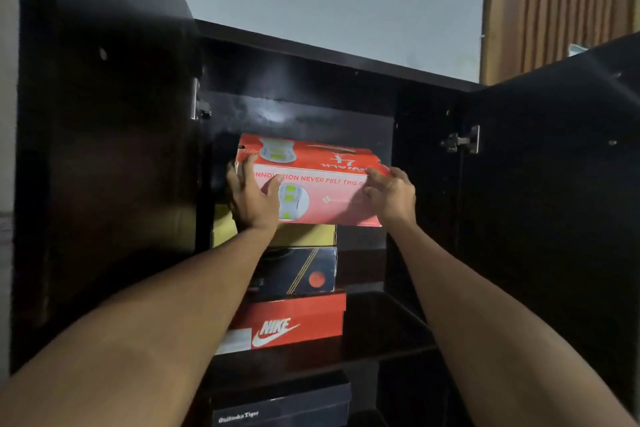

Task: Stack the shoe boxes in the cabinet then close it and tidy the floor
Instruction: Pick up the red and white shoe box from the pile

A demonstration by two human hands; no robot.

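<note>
A red shoe box with white lettering sits on top of a stack inside the dark cabinet. My left hand holds its left front corner, fingers spread flat on the front and thumb wrapped onto the face. My right hand presses against its right front end with fingers bent over the edge. Under it lie a yellow box, a dark navy box with gold stripes and a red Nike box, all resting on a shelf.
Both cabinet doors stand open: the left door and the right door. A dark Onitsuka Tiger box sits on the shelf below. The right part of the upper shelf holds no boxes. A wooden slatted panel is at the upper right.
</note>
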